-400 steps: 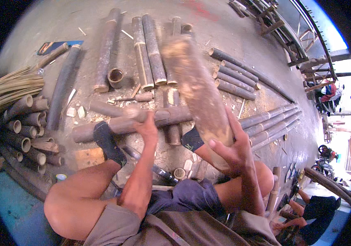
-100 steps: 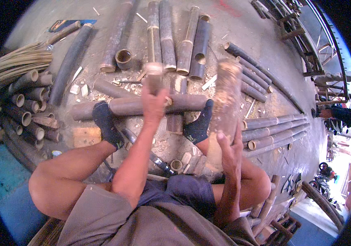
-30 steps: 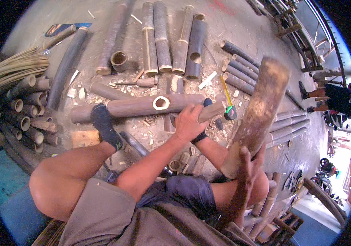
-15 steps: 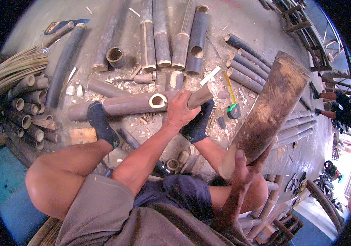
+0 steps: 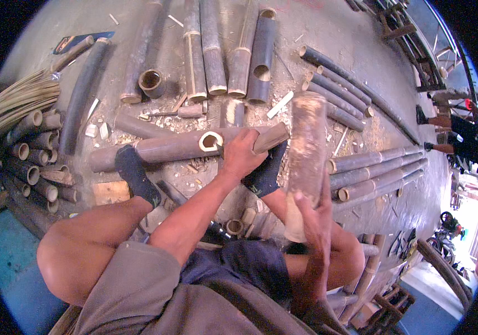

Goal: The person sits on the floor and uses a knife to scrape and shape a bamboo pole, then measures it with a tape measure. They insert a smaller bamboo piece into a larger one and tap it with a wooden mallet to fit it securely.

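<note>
A brown bamboo pole (image 5: 163, 146) lies crosswise on the floor under my socked feet, with a pale-edged hole (image 5: 210, 142) cut in its upper side. My left hand (image 5: 243, 155) is closed round a tool with a thick wooden handle (image 5: 272, 137), probably a chisel. Its working end, next to the hole, is mostly hidden by my fingers. My right hand (image 5: 315, 220) grips the narrow end of a heavy wooden mallet (image 5: 306, 131). The mallet's broad, scuffed head stands upright, just right of the handle's butt end.
Dark bamboo poles (image 5: 196, 61) lie ahead, with more at right (image 5: 378, 167). A bamboo pile (image 5: 35, 162) and a bundle of strips (image 5: 21, 103) sit at left. A hammer (image 5: 189, 111) and wood chips (image 5: 197, 163) litter the floor. Another person (image 5: 462, 131) is at far right.
My right hand has swung the mallet leftward and more upright, toward the handle in my left hand. The mallet now hides the tape measure. My left hand has kept its hold.
</note>
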Demonstrator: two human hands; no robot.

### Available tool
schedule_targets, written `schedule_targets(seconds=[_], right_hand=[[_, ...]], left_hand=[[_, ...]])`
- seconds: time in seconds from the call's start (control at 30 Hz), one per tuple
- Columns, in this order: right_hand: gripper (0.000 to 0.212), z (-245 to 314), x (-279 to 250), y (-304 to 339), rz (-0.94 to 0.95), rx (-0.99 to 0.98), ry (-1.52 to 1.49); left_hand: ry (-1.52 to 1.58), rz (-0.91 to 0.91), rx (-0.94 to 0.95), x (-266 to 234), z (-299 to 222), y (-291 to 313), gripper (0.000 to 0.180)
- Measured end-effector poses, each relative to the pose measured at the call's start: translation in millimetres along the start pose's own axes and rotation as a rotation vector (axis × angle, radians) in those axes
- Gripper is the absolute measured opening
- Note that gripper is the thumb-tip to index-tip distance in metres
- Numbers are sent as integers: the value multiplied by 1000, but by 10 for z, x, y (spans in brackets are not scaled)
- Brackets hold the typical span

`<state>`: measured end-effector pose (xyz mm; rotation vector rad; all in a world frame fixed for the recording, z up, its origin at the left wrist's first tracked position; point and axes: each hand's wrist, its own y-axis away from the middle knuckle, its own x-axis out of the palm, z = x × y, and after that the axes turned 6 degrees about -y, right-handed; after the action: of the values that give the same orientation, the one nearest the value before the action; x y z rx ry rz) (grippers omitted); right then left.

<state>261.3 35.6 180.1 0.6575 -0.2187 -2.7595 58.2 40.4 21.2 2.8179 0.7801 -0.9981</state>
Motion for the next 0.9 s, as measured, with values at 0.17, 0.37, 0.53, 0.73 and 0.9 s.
schedule_targets(seconds=[0.17, 0.37, 0.53, 0.73, 0.9], right_hand=[[72, -257, -136, -32, -228, -114, 87], [73, -356, -118, -33, -216, 79, -92], [71, -325, -84, -60, -72, -38, 168], [79, -155, 8, -84, -364, 116, -209], [81, -138, 113, 43, 32, 18, 38]], left_hand=[[-50, 22, -12, 5, 1, 27, 43], [-95, 43, 5, 32, 39, 35, 46], [-167, 83, -5, 69, 71, 28, 53], [-157, 117, -4, 56, 98, 55, 55], [50, -86, -80, -77, 43, 128, 52]])
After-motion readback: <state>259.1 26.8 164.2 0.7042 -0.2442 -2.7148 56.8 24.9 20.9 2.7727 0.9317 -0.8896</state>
